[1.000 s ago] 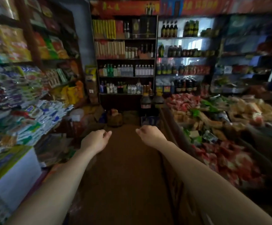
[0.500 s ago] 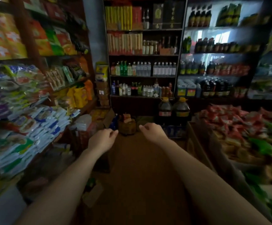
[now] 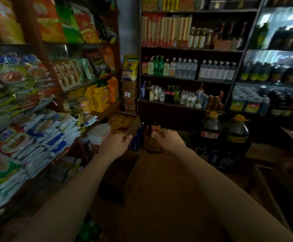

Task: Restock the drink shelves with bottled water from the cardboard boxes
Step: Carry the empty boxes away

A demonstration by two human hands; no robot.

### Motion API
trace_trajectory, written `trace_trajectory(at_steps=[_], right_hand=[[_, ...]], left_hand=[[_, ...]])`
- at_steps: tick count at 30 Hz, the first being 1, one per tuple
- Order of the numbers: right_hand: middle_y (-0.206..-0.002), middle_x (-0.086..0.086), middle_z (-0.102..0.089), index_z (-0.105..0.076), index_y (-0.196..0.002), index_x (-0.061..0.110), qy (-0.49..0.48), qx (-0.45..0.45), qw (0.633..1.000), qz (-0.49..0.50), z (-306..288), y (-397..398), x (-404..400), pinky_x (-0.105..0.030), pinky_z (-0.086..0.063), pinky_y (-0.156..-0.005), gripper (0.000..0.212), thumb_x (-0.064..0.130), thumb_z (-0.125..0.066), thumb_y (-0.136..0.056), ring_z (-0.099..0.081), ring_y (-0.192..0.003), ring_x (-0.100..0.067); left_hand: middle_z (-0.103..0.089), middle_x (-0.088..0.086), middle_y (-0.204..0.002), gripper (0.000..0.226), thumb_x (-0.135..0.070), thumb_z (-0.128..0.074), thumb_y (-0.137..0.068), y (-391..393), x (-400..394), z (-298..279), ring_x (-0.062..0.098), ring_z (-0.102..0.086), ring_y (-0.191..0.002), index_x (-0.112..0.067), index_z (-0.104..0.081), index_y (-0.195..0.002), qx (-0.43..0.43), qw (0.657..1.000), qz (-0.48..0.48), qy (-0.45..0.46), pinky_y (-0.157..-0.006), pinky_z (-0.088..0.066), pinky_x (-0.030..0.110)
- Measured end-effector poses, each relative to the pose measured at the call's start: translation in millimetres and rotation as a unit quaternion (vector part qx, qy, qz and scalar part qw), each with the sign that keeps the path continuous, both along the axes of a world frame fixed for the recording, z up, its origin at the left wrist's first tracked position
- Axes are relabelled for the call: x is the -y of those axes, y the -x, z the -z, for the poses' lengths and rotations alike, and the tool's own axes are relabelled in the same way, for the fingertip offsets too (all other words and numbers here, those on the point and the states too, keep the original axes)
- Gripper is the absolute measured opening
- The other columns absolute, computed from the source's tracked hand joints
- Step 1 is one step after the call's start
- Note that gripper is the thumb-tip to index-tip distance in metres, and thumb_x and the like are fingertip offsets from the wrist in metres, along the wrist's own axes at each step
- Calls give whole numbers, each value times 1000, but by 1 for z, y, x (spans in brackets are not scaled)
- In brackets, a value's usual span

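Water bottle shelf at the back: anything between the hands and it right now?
Yes. Both hands, left hand and right hand, are empty and short of the water bottles. On the floor below that shelf stand a basket and two big oil jugs; an open cardboard box lies nearer, left of the aisle.

Both bare forearms are stretched forward and angled inward, so that the two hands are brought near each other without touching. The left hand (image 3: 115, 145) is seen from the back, fingers loosely curled, nothing held. The right hand (image 3: 168, 139) is likewise loosely curled and empty.
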State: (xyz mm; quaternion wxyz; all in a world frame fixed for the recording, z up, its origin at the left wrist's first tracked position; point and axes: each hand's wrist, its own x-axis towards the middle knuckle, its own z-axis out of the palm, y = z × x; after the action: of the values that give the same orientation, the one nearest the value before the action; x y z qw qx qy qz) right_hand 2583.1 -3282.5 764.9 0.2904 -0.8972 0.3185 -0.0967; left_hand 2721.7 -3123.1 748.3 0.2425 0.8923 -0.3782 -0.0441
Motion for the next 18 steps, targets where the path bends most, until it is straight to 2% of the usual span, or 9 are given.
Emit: trace_trajectory(at_steps=[3,5,9,11,12,13,16,18], right_hand=[[-94,-8,-68,-59,-111,16,17,-9,999,-34,6,-68,61,-40,-56,-74,40,49,-39,-98,-65,-82,-23],[-97,-8,-67,-57,-115,16,13,-15,999,-45,10,-108,96,-42,-55,-78,42,49,-39,-98,-64,-86,-24],[-87,-4,-62,-51,-130,12,2,-21,997,-74,15,-194,162,-34,-48,-59,50,49,-36,-99,-60,-71,-16],[-88,-2,-60,-49,-132,13,4,-40,995,-94,23,-235,188,-33,-44,-65,50,49,-34,-100,-54,-69,-12],[-87,-2,-60,-50,-130,13,8,-48,994,-101,29,-254,199,-34,-44,-71,49,48,-33,-101,-53,-69,-13],[-84,-1,-60,-52,-126,13,7,-50,993,-108,35,-275,210,-35,-45,-72,47,48,-33,-101,-55,-69,-15],[-80,-3,-58,-51,-116,13,-12,-65,988,-136,57,-337,242,-33,-45,-58,45,51,-33,-99,-61,-73,-22],[-74,-2,-52,-52,-104,15,-22,-76,985,-150,70,-380,261,-29,-40,-54,42,52,-33,-99,-54,-65,-18]], left_hand=[[-66,2,-93,52,-56,-30,-96,-61,53,5,21,-61,-89,-18,-65,-102,-19,999,-41,-17,-79,-51,39],[-66,2,-97,48,-53,-30,-97,-95,81,5,22,-61,-94,-19,-64,-100,-24,998,-60,-18,-79,-48,35],[-63,7,-88,42,-45,-32,-100,-162,138,2,26,-61,-94,-21,-58,-78,-38,995,-93,-15,-74,-42,32],[-65,10,-96,43,-43,-32,-101,-194,162,8,26,-60,-97,-16,-62,-86,-47,993,-107,-22,-75,-40,31],[-64,8,-95,42,-43,-32,-101,-211,173,12,25,-59,-95,-16,-61,-88,-53,992,-112,-23,-74,-39,30],[-62,5,-88,40,-43,-32,-101,-228,182,18,22,-58,-88,-17,-58,-83,-60,991,-119,-21,-72,-38,29],[-51,-8,-63,45,-44,-36,-99,-285,208,45,16,-55,-70,-25,-50,-61,-74,987,-141,-10,-61,-38,28],[-53,-3,-62,49,-50,-36,-96,-322,220,60,18,-59,-67,-20,-58,-65,-92,980,-173,-7,-59,-43,31]])
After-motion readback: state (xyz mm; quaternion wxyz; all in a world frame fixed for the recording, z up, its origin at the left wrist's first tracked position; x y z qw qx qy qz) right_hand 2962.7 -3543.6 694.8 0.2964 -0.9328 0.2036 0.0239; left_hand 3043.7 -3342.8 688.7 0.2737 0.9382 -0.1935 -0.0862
